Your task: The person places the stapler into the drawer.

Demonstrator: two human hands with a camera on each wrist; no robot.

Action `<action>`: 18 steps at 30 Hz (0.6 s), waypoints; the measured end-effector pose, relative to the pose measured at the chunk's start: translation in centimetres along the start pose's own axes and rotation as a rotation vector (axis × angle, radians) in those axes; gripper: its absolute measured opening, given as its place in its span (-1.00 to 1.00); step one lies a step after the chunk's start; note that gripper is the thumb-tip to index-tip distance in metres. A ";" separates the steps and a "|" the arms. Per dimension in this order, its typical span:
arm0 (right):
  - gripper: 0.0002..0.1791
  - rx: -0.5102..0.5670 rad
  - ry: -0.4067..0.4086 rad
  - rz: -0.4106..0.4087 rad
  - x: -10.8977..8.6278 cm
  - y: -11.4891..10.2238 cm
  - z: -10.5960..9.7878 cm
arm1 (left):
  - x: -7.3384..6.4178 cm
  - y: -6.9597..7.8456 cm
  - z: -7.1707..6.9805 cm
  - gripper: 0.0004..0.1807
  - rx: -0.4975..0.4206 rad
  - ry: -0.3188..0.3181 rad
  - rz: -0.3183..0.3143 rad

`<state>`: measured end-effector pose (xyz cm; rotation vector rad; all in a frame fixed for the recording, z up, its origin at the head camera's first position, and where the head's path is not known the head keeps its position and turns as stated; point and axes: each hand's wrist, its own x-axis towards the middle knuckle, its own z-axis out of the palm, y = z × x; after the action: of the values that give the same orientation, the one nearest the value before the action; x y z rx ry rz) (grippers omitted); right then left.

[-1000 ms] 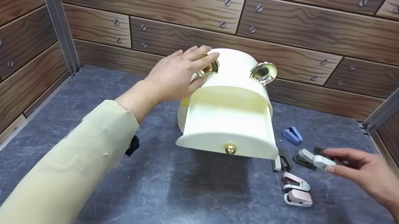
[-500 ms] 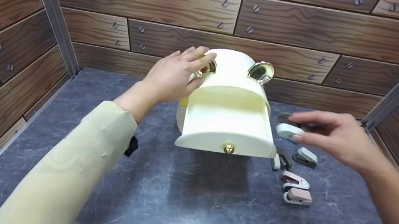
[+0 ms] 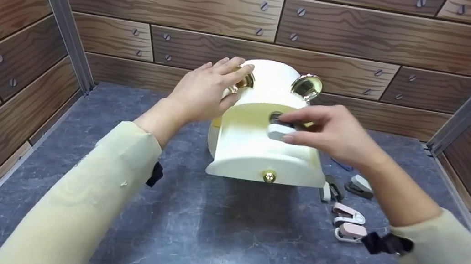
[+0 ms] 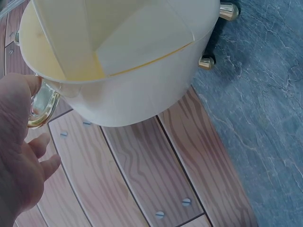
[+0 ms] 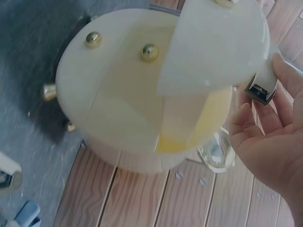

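Observation:
A cream rounded desktop drawer box (image 3: 273,75) with gold ear-shaped trims stands mid-table, its upper drawer (image 3: 235,165) pulled out. My left hand (image 3: 204,91) rests on the box's left gold ear with fingers extended; the left wrist view shows fingers touching that ear (image 4: 45,106). Over the drawer, my right hand (image 3: 337,132) pinches a small white and dark grey stapler (image 3: 280,131) between thumb and fingers. In the right wrist view this stapler (image 5: 261,87) is just beyond the drawer front (image 5: 213,52). Whether it touches the drawer floor is hidden.
Right of the box lie several more small staplers: a white and grey one (image 3: 360,186), another grey and white one (image 3: 332,189), and pink ones (image 3: 349,214) nearer the front. A blue one (image 3: 341,164) is mostly hidden behind my right hand. Wood-patterned walls (image 3: 207,8) enclose the table.
My right hand has lifted the white and grey stapler from the group on the right and carried it left over the drawer. My left hand has stayed on the gold ear.

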<state>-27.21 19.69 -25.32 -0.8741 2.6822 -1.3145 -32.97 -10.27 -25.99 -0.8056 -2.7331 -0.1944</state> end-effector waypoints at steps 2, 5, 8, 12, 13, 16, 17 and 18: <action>-0.59 -0.004 -0.018 -0.012 0.8 -0.1 0.7 | 0.0 0.0 0.1 -0.31 0.001 -0.007 -0.005; -0.60 0.008 -0.043 -0.022 1.8 -0.2 1.6 | 0.0 0.1 0.2 -0.31 -0.002 -0.012 -0.009; -0.60 0.022 -0.071 -0.019 2.6 -0.2 2.3 | 0.0 0.1 0.2 -0.31 -0.003 -0.011 -0.009; -0.59 0.044 -0.118 -0.007 3.7 -0.4 3.1 | 0.1 0.1 0.1 -0.30 -0.002 -0.006 -0.011; -0.59 0.048 -0.129 -0.006 3.9 -0.4 3.3 | 0.1 0.1 0.1 -0.30 -0.002 -0.005 -0.012; -0.59 0.050 -0.159 -0.006 4.4 -0.6 3.8 | 0.1 0.0 0.0 -0.30 0.003 -0.001 -0.012; -0.59 0.047 -0.169 -0.008 4.5 -0.7 3.9 | 0.1 0.0 0.0 -0.30 0.006 0.001 -0.011; -0.59 0.044 -0.178 -0.009 4.6 -0.7 4.0 | 0.1 0.0 0.0 -0.30 0.008 0.002 -0.011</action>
<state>-29.74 14.15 -26.44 -0.9505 2.5082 -1.2288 -33.07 -10.21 -25.98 -0.7882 -2.7358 -0.1868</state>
